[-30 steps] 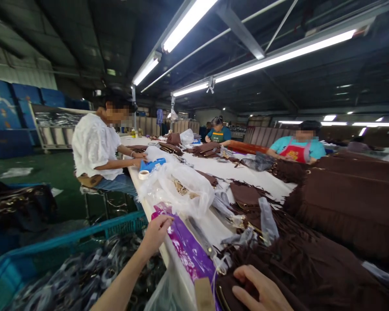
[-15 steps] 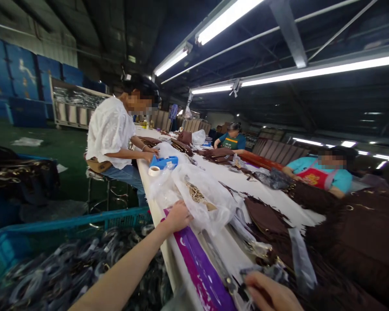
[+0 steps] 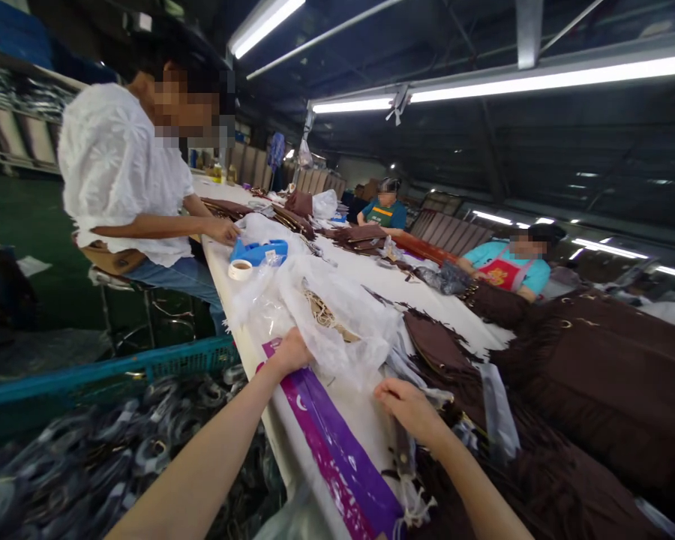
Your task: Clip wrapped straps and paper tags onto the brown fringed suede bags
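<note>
My left hand point(image 3: 291, 352) is closed at the near left edge of a clear plastic bag point(image 3: 365, 341), its fingertips partly hidden against the film. In the bag lie tan pieces with pale cords point(image 3: 325, 313). Just below that hand runs a long purple printed plastic package point(image 3: 337, 442), flat along the table edge. My right hand point(image 3: 402, 401) has its fingers curled together by the bag's near right edge; what they hold, if anything, cannot be made out. Under its wrist shows a long dark tool point(image 3: 403, 450), partly covered, with white string point(image 3: 415, 504) below.
Brown fringed pieces point(image 3: 436, 337) cover the right side of the white table point(image 3: 360, 281). A blue tape dispenser point(image 3: 263, 253) and a tape roll point(image 3: 239, 270) stand ahead. A teal crate point(image 3: 191, 358) of coiled straps is at left. Three co-workers sit around the table.
My right hand has moved up and left from the near table to the bag's edge. The long tool lies farther right. My left hand stays at the bag; the view has shifted closer to the left-hand co-worker.
</note>
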### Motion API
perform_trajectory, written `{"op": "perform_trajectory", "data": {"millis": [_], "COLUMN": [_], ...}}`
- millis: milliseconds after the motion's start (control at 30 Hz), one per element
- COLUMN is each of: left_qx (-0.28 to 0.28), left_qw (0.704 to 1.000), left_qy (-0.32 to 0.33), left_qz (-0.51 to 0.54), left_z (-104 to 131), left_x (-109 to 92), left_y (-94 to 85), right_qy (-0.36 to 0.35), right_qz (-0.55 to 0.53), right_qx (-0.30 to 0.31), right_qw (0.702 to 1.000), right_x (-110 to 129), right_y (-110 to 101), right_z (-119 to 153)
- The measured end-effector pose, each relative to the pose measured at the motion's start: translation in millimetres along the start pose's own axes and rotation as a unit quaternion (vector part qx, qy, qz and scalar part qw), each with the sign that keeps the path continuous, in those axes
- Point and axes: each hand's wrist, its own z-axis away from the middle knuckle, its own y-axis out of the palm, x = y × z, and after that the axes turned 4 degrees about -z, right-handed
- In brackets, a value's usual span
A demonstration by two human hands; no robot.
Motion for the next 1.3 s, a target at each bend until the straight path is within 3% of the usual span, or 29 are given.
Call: {"op": "perform_trajectory", "data": {"millis": [133,300,533,733,1000,1300], "left_qx": [-0.001,-0.003,-0.024,-0.019,-0.016,0.001], "left_qw": [1.000,1.000,0.999,0.999,1.000,1.000], "left_qy": [0.004,0.000,0.010,0.022,0.011,0.002], "left_qz": [0.021,0.024,0.038,0.037,0.017,0.018], "left_z": [1.3,3.8,4.2,2.4,5.0,2.6], "left_x": [-2.4,-3.2,-1.6,-1.2,-8.2,-9.5], "left_y": [-4.4,-6.7,-0.7,-1.6,-9.1,-8.5], "right_qy": [-0.028,-0.025,-0.069,-0.038,-0.009,-0.016], "right_qz": [-0.017,0.037,0.031,0.029,0.023,0.029], "right_qx": [0.011,-0.047,-0.073,-0.078,-0.070,-0.074], "right_qw": [0.999,0.998,0.994,0.996,0.997,0.997], "right_x": [17.6,33.6,29.9,31.9,38.8,37.5], "right_y": [17.5,41.9,41.9,45.5,32.0,44.6], "right_z": [-2.7,-2.9,3.0,-0.6,-7.3,-4.2]}}
